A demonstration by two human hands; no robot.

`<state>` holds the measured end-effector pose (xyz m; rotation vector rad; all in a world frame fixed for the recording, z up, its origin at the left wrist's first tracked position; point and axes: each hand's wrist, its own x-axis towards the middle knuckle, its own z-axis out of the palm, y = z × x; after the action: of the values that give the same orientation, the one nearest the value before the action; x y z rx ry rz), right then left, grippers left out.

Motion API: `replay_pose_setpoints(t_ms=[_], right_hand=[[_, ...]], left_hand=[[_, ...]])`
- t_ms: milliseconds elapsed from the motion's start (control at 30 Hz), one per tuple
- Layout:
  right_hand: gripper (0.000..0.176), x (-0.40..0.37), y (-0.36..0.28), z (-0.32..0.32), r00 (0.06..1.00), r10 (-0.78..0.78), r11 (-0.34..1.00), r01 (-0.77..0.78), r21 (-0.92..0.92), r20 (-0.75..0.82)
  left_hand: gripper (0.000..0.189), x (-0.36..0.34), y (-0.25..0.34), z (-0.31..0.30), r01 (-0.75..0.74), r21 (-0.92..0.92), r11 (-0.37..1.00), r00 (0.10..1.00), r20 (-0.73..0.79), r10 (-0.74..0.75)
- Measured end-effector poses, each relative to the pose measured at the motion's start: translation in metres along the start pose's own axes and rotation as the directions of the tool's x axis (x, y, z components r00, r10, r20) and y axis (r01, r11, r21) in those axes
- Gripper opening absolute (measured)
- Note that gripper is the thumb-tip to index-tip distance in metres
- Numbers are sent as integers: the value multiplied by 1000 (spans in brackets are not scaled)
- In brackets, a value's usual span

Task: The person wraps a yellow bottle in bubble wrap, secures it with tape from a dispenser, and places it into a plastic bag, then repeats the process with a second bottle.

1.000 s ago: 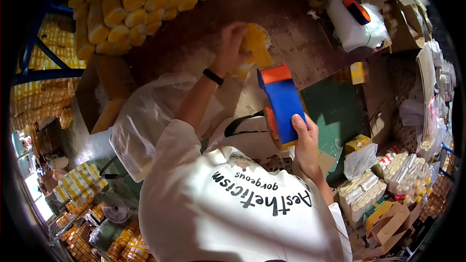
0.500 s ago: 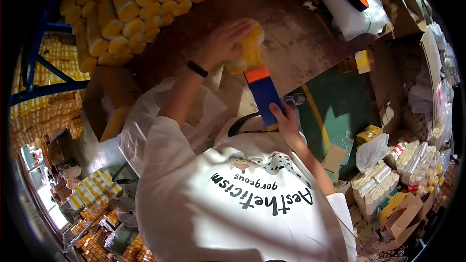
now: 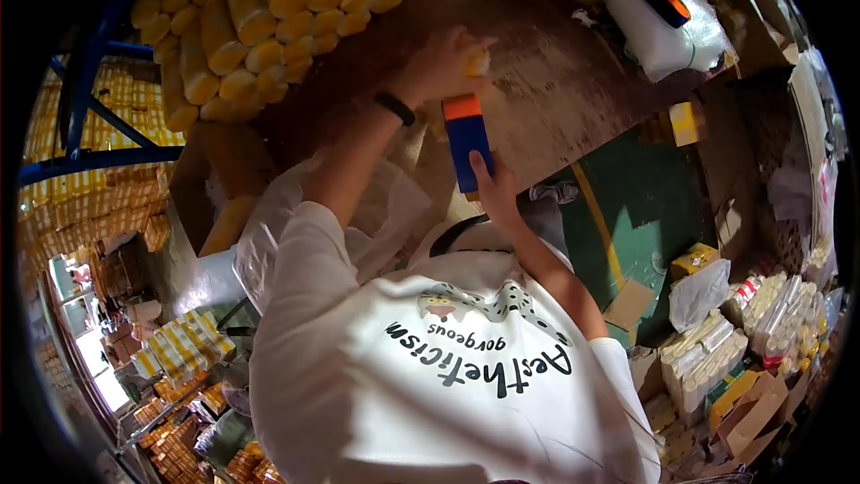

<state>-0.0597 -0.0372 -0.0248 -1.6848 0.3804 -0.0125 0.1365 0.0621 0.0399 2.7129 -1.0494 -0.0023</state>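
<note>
My right hand (image 3: 498,186) is wrapped around a blue tape dispenser (image 3: 470,148) with an orange top edge, its thumb lying along the side. Just beyond that edge, my left hand (image 3: 443,63), a black band on its wrist, curls over a yellow-and-white wrapped bundle (image 3: 476,63). Most of the bundle is hidden by the fingers and slightly blurred. Both hands are over the brown worktable (image 3: 546,94). Between the left forearm and my body lies a crumpled clear plastic bag (image 3: 390,206).
Yellow wrapped rolls (image 3: 242,13) are piled at the table's far left. A second orange-edged dispenser (image 3: 661,0) rests on bubble wrap (image 3: 658,40) at the far right. An open carton (image 3: 237,157) stands left, beside a blue rack (image 3: 98,157). Packed bundles (image 3: 703,354) sit lower right.
The dispenser has moved up and left, closer to my left hand. The yellow strip that showed between them is now mostly out of sight, and my left fingers are more curled.
</note>
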Motion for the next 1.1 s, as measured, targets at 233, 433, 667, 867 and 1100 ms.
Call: replay_pose_setpoints(t_ms=[233,433,667,867,1100], right_hand=[[56,63,-30,-58,975,123,972,-81,-222,184],[56,62,-81,-108,921,157,928,-15,-371,356],[62,87,-68,-47,911,180,824,66,-562,371],[60,84,-38,-10,940,63,796,155,-585,335],[44,54,24,-57,956,119,899,12,-438,270]], left_hand=[[64,32,-22,-11,384,-170,908,921,133,-365],[69,-3,-23,3,475,-202,856,877,23,-481],[71,-17,-74,12,531,-331,780,840,88,-535],[63,-24,-93,11,540,-367,757,837,139,-530],[46,-39,-143,73,610,-553,567,783,312,-538]])
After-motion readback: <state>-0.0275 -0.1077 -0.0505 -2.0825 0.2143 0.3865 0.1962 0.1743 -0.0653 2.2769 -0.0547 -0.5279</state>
